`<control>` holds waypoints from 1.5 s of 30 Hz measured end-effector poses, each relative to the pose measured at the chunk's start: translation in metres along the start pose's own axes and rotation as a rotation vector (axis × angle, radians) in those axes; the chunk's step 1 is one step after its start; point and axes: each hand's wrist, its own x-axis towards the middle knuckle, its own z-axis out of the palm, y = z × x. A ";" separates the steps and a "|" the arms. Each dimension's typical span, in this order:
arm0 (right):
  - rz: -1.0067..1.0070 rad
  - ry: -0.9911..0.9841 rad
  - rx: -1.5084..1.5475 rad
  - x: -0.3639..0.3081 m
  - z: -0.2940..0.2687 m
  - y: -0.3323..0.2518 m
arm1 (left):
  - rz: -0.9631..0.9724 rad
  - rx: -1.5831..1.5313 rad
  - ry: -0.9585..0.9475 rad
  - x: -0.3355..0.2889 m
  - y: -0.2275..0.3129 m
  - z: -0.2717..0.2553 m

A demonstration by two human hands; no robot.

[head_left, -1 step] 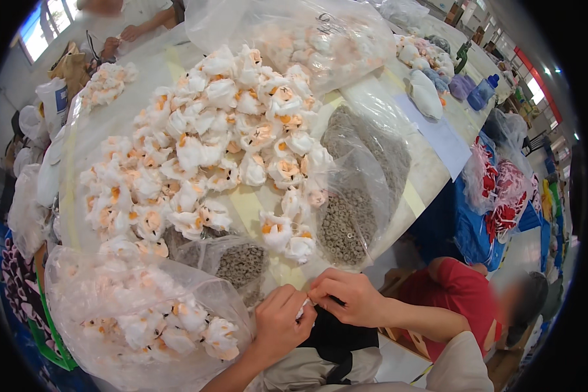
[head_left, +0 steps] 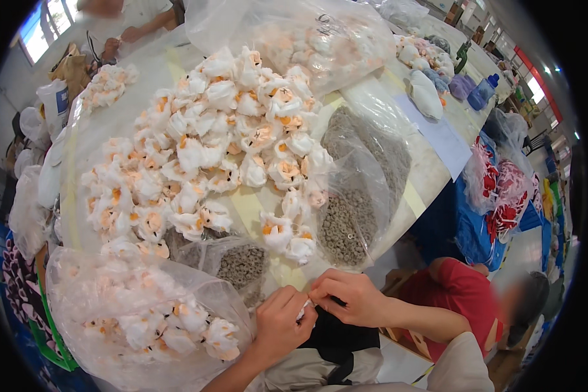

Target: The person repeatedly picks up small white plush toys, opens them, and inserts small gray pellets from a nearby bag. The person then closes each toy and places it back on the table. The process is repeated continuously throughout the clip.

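At the table's near edge my left hand (head_left: 282, 320) is closed around a small white plush piece (head_left: 304, 310), of which only a bit shows between the fingers. My right hand (head_left: 347, 297) has thumb and forefinger pinched together right against the left fingertips. What that pinch holds is too small to make out. Beyond the hands spreads a big heap of white fluffy plush pieces (head_left: 202, 150) with peach and orange patches. A clear bag of the same plush pieces (head_left: 157, 320) lies beside my left forearm.
Small grey-brown ring-like parts fill an open plastic bag (head_left: 240, 266) near my left hand and a larger bag (head_left: 347, 225) ahead. Another full plush bag (head_left: 320, 46) lies at the back. A person in red (head_left: 447, 297) sits right; another person's hand (head_left: 134, 32) shows far left.
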 end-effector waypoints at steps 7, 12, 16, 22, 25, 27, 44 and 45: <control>0.133 0.010 0.079 0.003 -0.003 -0.011 | 0.004 -0.016 -0.018 0.001 0.004 -0.001; 0.089 0.037 -0.017 0.003 0.000 -0.013 | 0.054 -0.030 -0.017 0.002 0.003 0.000; -0.033 0.068 -0.200 0.005 -0.002 -0.024 | 0.051 -0.047 -0.041 0.001 0.005 -0.001; 0.003 0.301 -0.263 -0.002 -0.025 -0.012 | -0.122 -0.192 0.010 -0.007 0.002 -0.011; -0.075 0.270 -0.122 -0.015 -0.021 -0.021 | -0.189 -0.301 0.083 -0.001 0.011 -0.012; -0.074 0.238 -0.151 -0.019 -0.006 -0.028 | -0.220 -0.336 0.091 -0.001 0.014 -0.011; 0.102 0.314 -0.008 -0.021 0.017 -0.027 | -0.169 -0.447 0.163 -0.014 0.010 0.000; 0.096 0.318 -0.024 -0.020 0.018 -0.029 | -0.183 -0.471 0.126 -0.015 0.010 -0.001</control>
